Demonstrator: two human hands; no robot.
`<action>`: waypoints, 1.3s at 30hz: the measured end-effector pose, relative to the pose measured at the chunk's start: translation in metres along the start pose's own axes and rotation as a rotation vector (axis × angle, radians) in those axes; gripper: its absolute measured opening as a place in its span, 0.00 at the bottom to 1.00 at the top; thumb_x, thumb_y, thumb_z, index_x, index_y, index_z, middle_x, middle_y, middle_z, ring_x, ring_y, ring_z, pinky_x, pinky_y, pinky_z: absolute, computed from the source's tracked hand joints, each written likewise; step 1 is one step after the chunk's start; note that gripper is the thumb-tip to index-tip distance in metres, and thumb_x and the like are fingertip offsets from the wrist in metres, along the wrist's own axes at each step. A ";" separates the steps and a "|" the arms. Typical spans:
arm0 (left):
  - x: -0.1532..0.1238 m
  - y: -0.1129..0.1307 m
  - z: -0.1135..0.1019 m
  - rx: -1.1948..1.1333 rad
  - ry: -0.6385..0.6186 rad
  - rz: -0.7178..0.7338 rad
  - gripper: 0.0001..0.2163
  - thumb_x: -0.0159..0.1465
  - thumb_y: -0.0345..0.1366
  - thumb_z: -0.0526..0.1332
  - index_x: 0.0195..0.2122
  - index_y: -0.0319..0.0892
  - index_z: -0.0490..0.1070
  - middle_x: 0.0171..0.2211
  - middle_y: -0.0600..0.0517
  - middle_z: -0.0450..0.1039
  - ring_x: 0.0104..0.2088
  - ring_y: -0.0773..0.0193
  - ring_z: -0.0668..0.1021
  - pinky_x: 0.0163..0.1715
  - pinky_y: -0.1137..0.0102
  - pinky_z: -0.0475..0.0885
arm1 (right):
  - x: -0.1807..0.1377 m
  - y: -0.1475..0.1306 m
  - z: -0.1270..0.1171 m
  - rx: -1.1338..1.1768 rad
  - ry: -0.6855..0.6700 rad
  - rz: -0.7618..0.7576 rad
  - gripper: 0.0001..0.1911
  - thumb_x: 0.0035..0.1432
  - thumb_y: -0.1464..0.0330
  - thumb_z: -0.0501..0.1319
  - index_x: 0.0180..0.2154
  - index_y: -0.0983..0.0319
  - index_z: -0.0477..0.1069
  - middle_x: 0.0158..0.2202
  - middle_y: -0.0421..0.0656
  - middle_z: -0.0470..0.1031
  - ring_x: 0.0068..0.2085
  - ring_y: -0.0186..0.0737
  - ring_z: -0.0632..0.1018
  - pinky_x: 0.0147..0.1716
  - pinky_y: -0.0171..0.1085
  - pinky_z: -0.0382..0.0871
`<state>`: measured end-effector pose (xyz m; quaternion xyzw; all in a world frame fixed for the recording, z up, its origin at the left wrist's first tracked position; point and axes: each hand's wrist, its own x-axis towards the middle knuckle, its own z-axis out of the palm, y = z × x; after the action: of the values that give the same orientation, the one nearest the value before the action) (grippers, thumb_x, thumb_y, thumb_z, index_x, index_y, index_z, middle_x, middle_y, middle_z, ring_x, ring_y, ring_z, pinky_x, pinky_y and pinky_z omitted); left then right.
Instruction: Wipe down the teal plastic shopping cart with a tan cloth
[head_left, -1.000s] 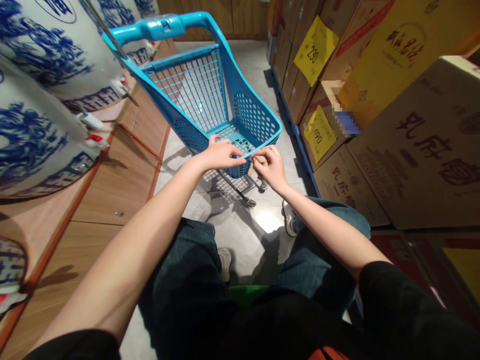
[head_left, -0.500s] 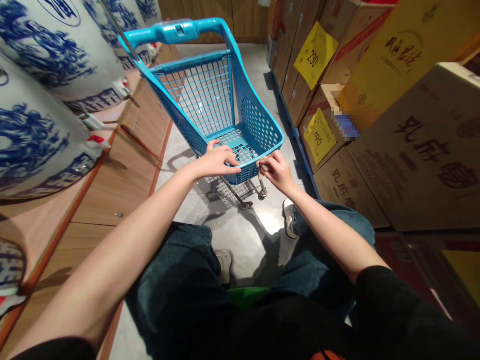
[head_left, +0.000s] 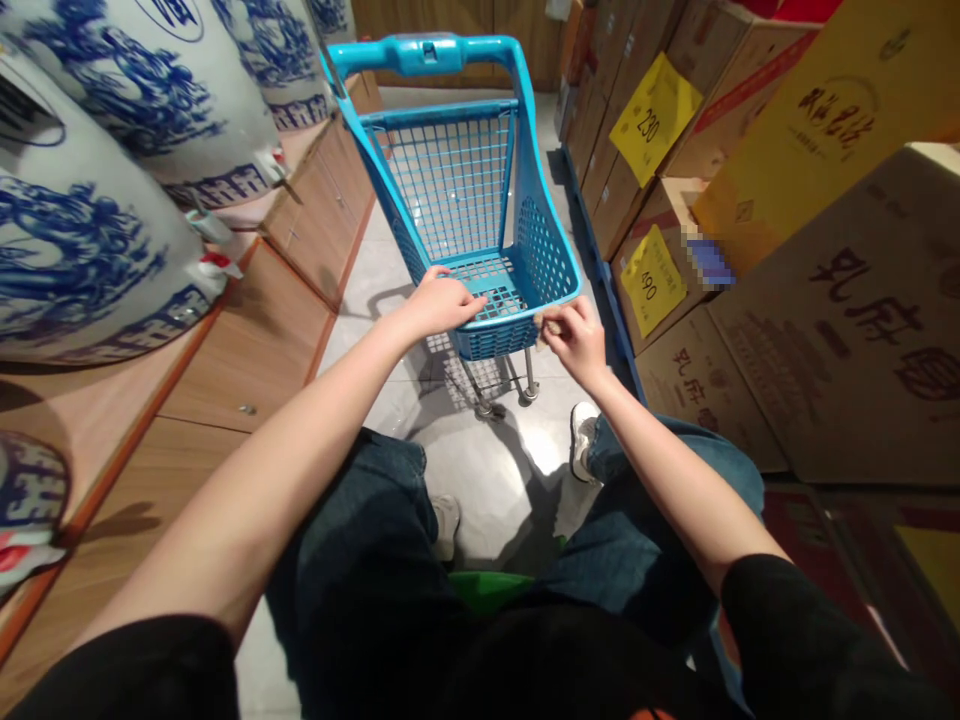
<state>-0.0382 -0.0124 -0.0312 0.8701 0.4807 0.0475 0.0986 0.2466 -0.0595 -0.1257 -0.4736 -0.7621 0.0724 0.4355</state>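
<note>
A small blue plastic shopping cart (head_left: 480, 190) stands on the grey tiled aisle in front of my knees, its handle at the far end. My left hand (head_left: 442, 303) rests on the near rim of the cart's basket, fingers curled over the edge. My right hand (head_left: 574, 338) is at the near right corner of the basket, fingers pinched round a small tan thing I cannot make out. The basket looks empty.
Large white and blue ceramic jars (head_left: 97, 200) sit on a wooden cabinet (head_left: 247, 350) along the left. Stacked cardboard boxes (head_left: 825, 330) with yellow price tags (head_left: 649, 120) line the right. The aisle runs on beyond the cart to a wooden wall.
The cart has turned straighter along the aisle and shifted right. Both hands stayed on its near rim and moved with it. The view tilted slightly.
</note>
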 end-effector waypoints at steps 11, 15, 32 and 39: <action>0.008 0.029 0.016 0.065 -0.010 0.020 0.20 0.76 0.33 0.51 0.61 0.35 0.79 0.58 0.36 0.84 0.63 0.49 0.82 0.76 0.48 0.60 | 0.031 0.000 0.017 0.024 0.032 0.036 0.06 0.66 0.70 0.63 0.43 0.57 0.78 0.45 0.47 0.75 0.46 0.47 0.80 0.46 0.43 0.79; 0.010 0.009 0.017 -0.034 -0.020 0.041 0.20 0.74 0.32 0.52 0.60 0.41 0.79 0.60 0.42 0.84 0.64 0.51 0.82 0.79 0.44 0.54 | 0.058 0.021 -0.004 -0.035 0.267 0.167 0.10 0.69 0.70 0.57 0.45 0.58 0.78 0.50 0.51 0.74 0.51 0.50 0.79 0.52 0.48 0.77; 0.001 0.004 0.012 -0.011 0.030 -0.007 0.18 0.77 0.36 0.56 0.61 0.51 0.81 0.59 0.47 0.85 0.66 0.50 0.79 0.79 0.32 0.40 | 0.049 -0.010 0.003 -0.155 0.058 0.133 0.15 0.65 0.73 0.59 0.48 0.58 0.81 0.47 0.50 0.78 0.46 0.50 0.81 0.47 0.45 0.76; 0.000 0.010 0.006 -0.039 -0.028 -0.044 0.18 0.76 0.35 0.57 0.62 0.53 0.81 0.61 0.48 0.84 0.66 0.48 0.79 0.77 0.28 0.36 | 0.039 -0.021 0.013 -0.101 -0.058 0.029 0.17 0.62 0.75 0.60 0.49 0.57 0.80 0.51 0.50 0.78 0.50 0.50 0.80 0.49 0.43 0.76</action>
<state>-0.0287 -0.0185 -0.0350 0.8577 0.4974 0.0423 0.1231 0.2166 -0.0361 -0.1000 -0.5036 -0.7703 0.0537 0.3875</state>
